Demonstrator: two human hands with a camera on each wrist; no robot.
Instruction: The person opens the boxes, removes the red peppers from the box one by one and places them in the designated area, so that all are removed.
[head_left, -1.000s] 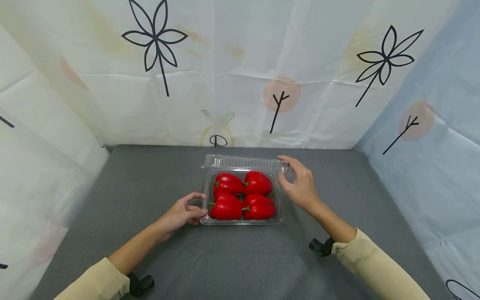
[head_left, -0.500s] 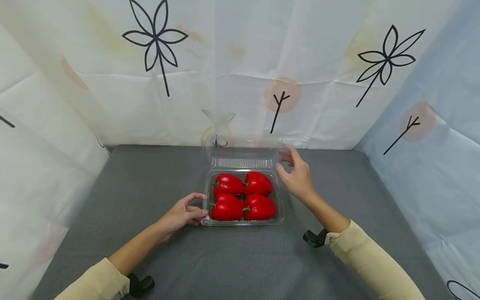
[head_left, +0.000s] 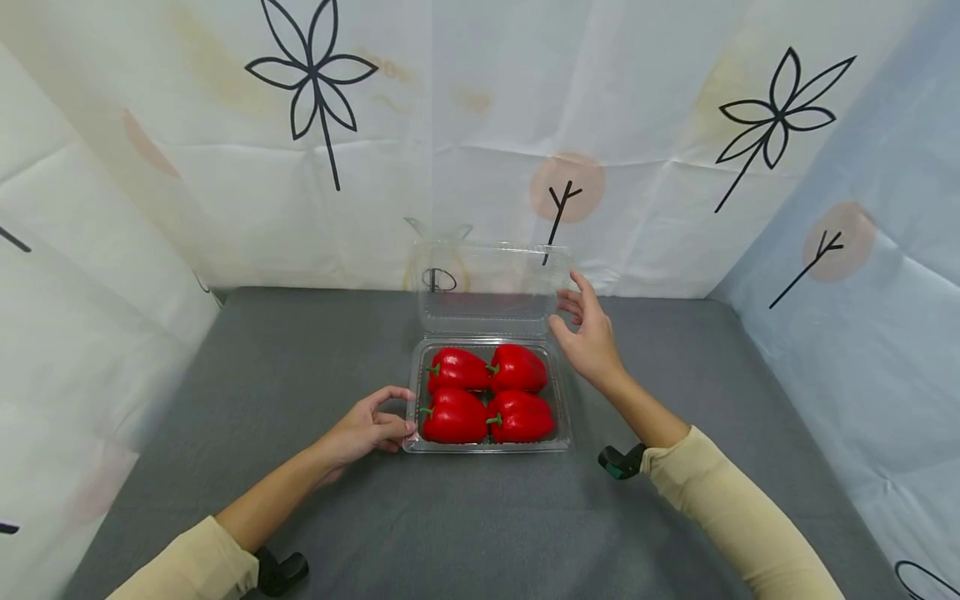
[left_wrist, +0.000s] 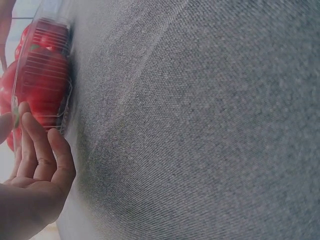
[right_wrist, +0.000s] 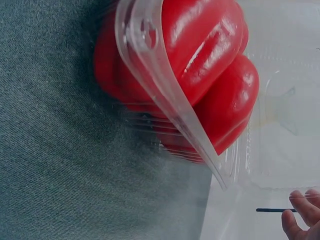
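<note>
A clear plastic clamshell container (head_left: 487,447) lies on the grey cloth, with several red bell peppers (head_left: 454,417) inside. Its hinged lid (head_left: 495,287) stands raised at the back, tilted upward. My left hand (head_left: 367,425) holds the container's left rim; in the left wrist view its fingers (left_wrist: 44,157) lie along the ribbed side wall. At the lid's right edge is my right hand (head_left: 588,337), fingers loosely bent. From the right wrist, that hand (right_wrist: 304,215) shows at the lower corner against the lid's edge; whether it presses the lid is unclear.
Grey cloth (head_left: 315,342) covers the table around the container. White curtains (head_left: 480,108) with plant drawings close off the back and both sides. A black wrist camera (head_left: 622,461) sits on the right forearm, another wrist camera (head_left: 281,572) on the left.
My right hand has swung the lid up and back, from low above the peppers to raised, and moved slightly away with its forearm shifting left. The left hand has stayed on the rim.
</note>
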